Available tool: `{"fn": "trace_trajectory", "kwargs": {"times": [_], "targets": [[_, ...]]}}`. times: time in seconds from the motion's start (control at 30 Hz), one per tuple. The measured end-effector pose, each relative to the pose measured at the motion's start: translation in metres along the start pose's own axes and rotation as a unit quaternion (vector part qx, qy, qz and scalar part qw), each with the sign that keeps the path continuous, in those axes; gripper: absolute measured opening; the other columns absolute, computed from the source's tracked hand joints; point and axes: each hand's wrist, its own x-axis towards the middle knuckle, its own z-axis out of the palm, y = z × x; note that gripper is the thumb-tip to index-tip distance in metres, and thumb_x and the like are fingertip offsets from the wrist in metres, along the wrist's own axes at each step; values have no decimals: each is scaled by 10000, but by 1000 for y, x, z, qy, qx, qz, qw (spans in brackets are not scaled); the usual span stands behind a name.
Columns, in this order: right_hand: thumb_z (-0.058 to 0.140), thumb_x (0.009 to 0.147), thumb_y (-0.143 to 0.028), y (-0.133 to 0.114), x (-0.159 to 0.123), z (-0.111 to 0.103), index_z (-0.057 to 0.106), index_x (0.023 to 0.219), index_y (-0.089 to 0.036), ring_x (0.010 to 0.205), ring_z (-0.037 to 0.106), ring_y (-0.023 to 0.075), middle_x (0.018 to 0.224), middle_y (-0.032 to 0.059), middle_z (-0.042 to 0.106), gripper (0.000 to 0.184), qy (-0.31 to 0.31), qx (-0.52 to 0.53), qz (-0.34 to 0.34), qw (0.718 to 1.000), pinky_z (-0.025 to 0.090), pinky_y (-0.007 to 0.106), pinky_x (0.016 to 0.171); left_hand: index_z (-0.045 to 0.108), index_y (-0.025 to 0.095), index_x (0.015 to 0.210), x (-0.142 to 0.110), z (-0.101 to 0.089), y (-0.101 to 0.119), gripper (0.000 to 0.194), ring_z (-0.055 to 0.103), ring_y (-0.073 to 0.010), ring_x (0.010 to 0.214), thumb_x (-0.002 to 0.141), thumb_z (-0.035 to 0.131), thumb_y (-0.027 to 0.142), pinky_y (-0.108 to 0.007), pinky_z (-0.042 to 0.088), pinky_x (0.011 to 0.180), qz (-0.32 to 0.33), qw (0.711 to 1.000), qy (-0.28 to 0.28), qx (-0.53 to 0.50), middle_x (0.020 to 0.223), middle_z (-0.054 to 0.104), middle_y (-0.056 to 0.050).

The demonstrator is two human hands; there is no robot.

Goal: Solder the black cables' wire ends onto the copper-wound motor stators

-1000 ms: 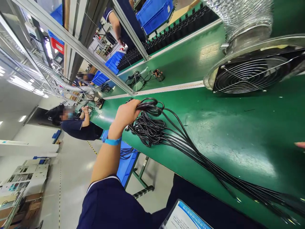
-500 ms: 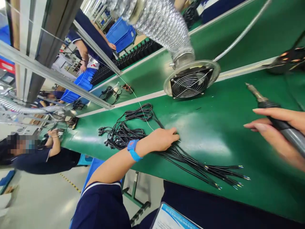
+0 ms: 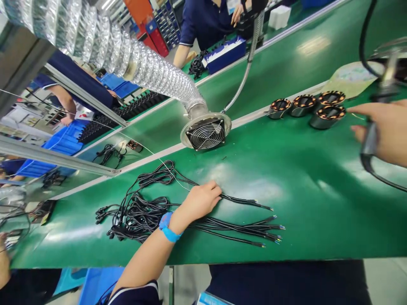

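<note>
A bundle of black cables (image 3: 152,212) lies on the green bench (image 3: 286,203), its stripped ends (image 3: 270,228) fanned out to the right. My left hand (image 3: 200,201), with a blue wristband, rests on the cables, fingers pinched on one black cable (image 3: 244,202) that runs off to the right. At the right edge, my right hand (image 3: 384,131) is blurred and closed round the handle of a soldering iron (image 3: 370,140) with a black cord. Several copper-wound stators (image 3: 305,106) stand just left of that hand.
An extraction fan (image 3: 206,133) on a foil duct (image 3: 133,55) stands at mid-bench beside a flexible metal hose (image 3: 244,72). A white strip (image 3: 254,116) divides the bench. Other people work across the line and at the left. Blue bins (image 3: 60,144) sit at the left.
The view has swung right, bringing the stators in. My left hand has stayed on the cables and separated one. My right hand with the iron has lifted toward the stators.
</note>
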Motion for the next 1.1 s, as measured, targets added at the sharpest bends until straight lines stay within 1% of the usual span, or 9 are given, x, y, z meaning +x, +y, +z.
{"fn": "trace_trajectory", "kwargs": {"times": [0.23, 0.37, 0.47, 0.57, 0.63, 0.77, 0.87, 1.0, 1.1], "targets": [[-185, 793, -683, -39, 23, 5, 690, 1187, 12, 1039, 671, 287, 887, 240, 708, 1185, -55, -111, -42, 991, 367, 489, 762, 666, 187, 1089, -25, 10, 3, 249, 673, -198, 945, 1005, 471, 318, -293, 541, 776, 4, 995, -50, -84, 1109, 661, -82], [-199, 716, -849, -75, 13, 4, 682, 1174, -15, 833, 712, 313, 727, 202, 676, 1298, -76, -129, -53, 987, 375, 453, 655, 653, 168, 1243, -30, 11, 1, 338, 646, -197, 1044, 1010, 455, 312, -320, 528, 956, -21, 964, 27, -262, 1155, 658, -100], [38, 885, -808, -118, -6, -2, 670, 1189, -116, 664, 692, 283, 763, 161, 714, 984, -71, -42, -85, 993, 421, 405, 614, 710, 143, 1130, -22, 6, -2, 385, 642, -180, 1023, 1025, 356, 251, -314, 504, 992, -41, 927, 78, -366, 1090, 685, -103], [396, 962, -547, -156, -25, -5, 609, 1174, -221, 678, 709, 234, 915, 87, 759, 443, -83, 131, -126, 980, 463, 326, 551, 707, 137, 1126, -7, 1, -5, 369, 637, -143, 812, 1013, 385, 277, -286, 522, 848, -85, 892, 49, -442, 982, 697, -63], [435, 965, -361, -172, -33, -1, 566, 1212, -232, 723, 724, 216, 993, 68, 761, 307, -52, 200, -160, 965, 519, 315, 583, 687, 141, 1138, 4, 0, -6, 333, 581, -108, 684, 1002, 418, 283, -250, 494, 741, -118, 866, 39, -484, 885, 671, -19], [424, 889, -178, -187, -41, 22, 541, 1276, -200, 825, 727, 254, 1048, 95, 738, 405, -34, 224, -234, 945, 589, 381, 704, 631, 141, 928, 24, 0, -9, 176, 479, -67, 661, 966, 530, 280, -180, 401, 658, -174, 783, 131, -583, 750, 543, 36], [458, 876, -191, -192, -45, 38, 499, 1340, -205, 1032, 698, 297, 1208, 125, 690, 465, -51, 249, -257, 932, 599, 446, 819, 580, 153, 858, 37, -6, -9, 279, 358, -46, 546, 997, 484, 375, -165, 296, 529, -207, 703, 141, -666, 683, 441, 61], [468, 961, -266, -195, -53, 48, 463, 1374, -211, 1133, 651, 301, 1265, 137, 651, 417, -50, 262, -250, 931, 580, 472, 885, 577, 143, 753, 52, -19, -4, 373, 290, -31, 480, 989, 498, 421, -169, 203, 452, -175, 692, 89, -694, 634, 419, 63], [461, 987, -290, -195, -56, 49, 452, 1402, -213, 1073, 662, 281, 1205, 131, 663, 421, -36, 274, -241, 930, 577, 446, 864, 569, 128, 691, 56, -26, -2, 291, 290, -17, 452, 956, 518, 236, -160, 175, 432, -167, 691, 54, -702, 589, 430, 61]]}}
